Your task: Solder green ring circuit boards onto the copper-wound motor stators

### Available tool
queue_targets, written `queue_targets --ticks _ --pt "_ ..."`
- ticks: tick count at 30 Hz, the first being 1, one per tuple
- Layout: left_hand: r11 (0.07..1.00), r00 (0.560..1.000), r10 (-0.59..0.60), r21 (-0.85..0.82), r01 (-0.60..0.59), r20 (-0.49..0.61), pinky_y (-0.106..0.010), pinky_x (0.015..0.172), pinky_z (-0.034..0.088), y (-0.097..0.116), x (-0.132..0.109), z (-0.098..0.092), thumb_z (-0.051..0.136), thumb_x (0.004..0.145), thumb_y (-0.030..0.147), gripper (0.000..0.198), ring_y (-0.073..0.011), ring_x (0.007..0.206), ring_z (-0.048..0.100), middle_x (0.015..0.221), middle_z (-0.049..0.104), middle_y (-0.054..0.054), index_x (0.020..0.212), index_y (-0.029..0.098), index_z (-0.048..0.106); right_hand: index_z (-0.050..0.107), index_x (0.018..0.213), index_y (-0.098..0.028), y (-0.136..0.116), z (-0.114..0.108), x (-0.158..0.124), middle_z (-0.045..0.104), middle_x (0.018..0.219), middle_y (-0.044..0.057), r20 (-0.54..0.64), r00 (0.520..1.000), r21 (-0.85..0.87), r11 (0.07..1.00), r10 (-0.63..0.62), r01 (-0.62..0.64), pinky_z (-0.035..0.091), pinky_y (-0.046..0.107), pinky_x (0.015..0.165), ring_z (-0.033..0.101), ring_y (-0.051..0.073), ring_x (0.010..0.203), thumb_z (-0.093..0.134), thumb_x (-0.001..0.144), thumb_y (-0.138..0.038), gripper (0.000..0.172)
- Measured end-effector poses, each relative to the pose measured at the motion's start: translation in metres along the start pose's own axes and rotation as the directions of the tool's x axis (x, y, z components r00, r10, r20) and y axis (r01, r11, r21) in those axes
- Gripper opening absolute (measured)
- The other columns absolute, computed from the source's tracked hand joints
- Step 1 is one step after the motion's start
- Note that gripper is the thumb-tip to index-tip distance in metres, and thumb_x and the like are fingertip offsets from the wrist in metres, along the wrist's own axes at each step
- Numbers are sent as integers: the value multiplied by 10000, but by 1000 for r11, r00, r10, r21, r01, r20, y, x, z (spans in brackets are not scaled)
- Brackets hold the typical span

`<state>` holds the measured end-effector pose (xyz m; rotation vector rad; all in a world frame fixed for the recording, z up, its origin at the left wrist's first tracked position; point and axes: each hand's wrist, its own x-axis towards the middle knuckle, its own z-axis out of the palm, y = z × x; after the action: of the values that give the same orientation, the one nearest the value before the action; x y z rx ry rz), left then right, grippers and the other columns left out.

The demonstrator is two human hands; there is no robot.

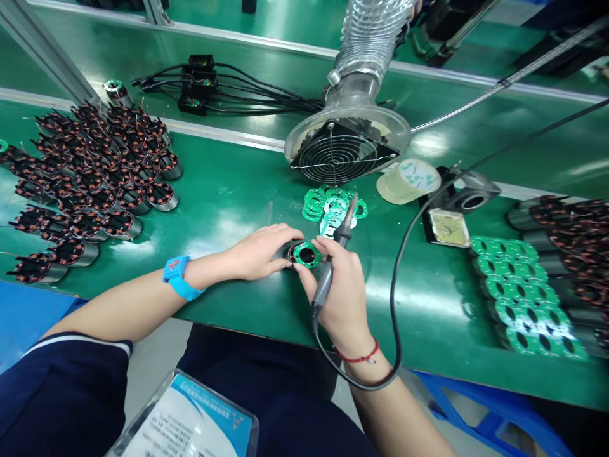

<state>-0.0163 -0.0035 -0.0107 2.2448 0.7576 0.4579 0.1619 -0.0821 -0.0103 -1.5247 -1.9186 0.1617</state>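
Note:
My left hand is closed on the left side of a motor stator, thumb and fingers around it. A green ring-shaped circuit board lies on top of the stator, with a dark round hole in its middle. My right hand grips a soldering iron, its tip pointing up and away from the stator. The thumb and a finger of that hand also touch the right edge of the board. Just beyond my hands lies a loose pile of green ring boards.
Wound stators crowd the left of the bench. A fume extractor hangs above the middle. On the right stand a solder roll, an iron stand with sponge and stators topped with green boards. The iron's cable loops over my right forearm.

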Motion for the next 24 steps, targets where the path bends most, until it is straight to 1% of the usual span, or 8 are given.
queue_targets --ticks 3,6,9,13,16,19,21,24 --pt "998 997 40 -55 -44 -62 -403 990 480 11 -3 2 489 821 87 374 -223 1119 562 1169 610 -116 1189 150 515 510 1283 -216 -3 2 -9 659 1102 117 -5 998 0 998 60 -60 502 455 831 584 281 945 608 884 -366 437" --pt "997 994 70 -12 -71 -83 -423 1025 475 25 -6 8 496 842 129 370 -240 1162 554 1211 611 -130 1211 134 513 506 1308 -192 -10 0 -14 646 1149 134 63 995 19 997 80 -81 498 456 857 584 280 1007 506 901 -239 409" --pt "990 991 57 138 -40 -120 -449 1029 482 31 -7 17 518 882 178 372 -262 1196 551 1262 600 -157 1247 111 492 482 1350 -196 -12 1 -15 641 1210 120 121 989 45 994 90 -96 490 433 885 582 259 1062 408 875 -105 490" --pt "928 972 99 373 -12 -215 -435 884 554 32 -5 25 522 919 241 255 -280 1075 599 1155 623 -160 1138 115 558 486 1338 -208 -8 4 -16 669 1182 96 52 992 121 985 117 -123 507 407 856 605 233 995 388 904 -105 457" --pt "865 962 157 501 -24 -225 -420 792 572 34 -4 25 520 925 252 223 -274 957 616 1053 629 -149 1078 104 584 482 1331 -236 -4 5 -19 664 1197 81 41 989 208 967 141 -147 515 408 868 613 227 1013 421 907 -110 447" --pt "826 958 217 558 -76 -190 -400 761 576 37 -4 22 496 940 251 242 -259 906 623 1020 633 -145 1098 85 575 472 1325 -260 0 8 -21 657 1198 70 44 985 328 929 168 -173 511 414 922 613 220 1057 463 886 -94 469" --pt "820 958 229 565 -92 -175 -379 738 578 37 -3 19 474 952 249 234 -248 885 627 1004 633 -135 1092 93 577 457 1324 -274 2 11 -22 639 1217 66 33 979 420 885 203 -198 496 415 970 600 210 1109 480 871 -83 492" --pt "826 963 223 553 -103 -153 -349 712 577 37 -3 17 444 965 242 239 -228 859 634 988 632 -117 1114 112 577 402 1335 -280 5 18 -22 624 1207 62 34 959 591 768 283 -248 523 360 936 618 171 1071 498 840 -66 548"
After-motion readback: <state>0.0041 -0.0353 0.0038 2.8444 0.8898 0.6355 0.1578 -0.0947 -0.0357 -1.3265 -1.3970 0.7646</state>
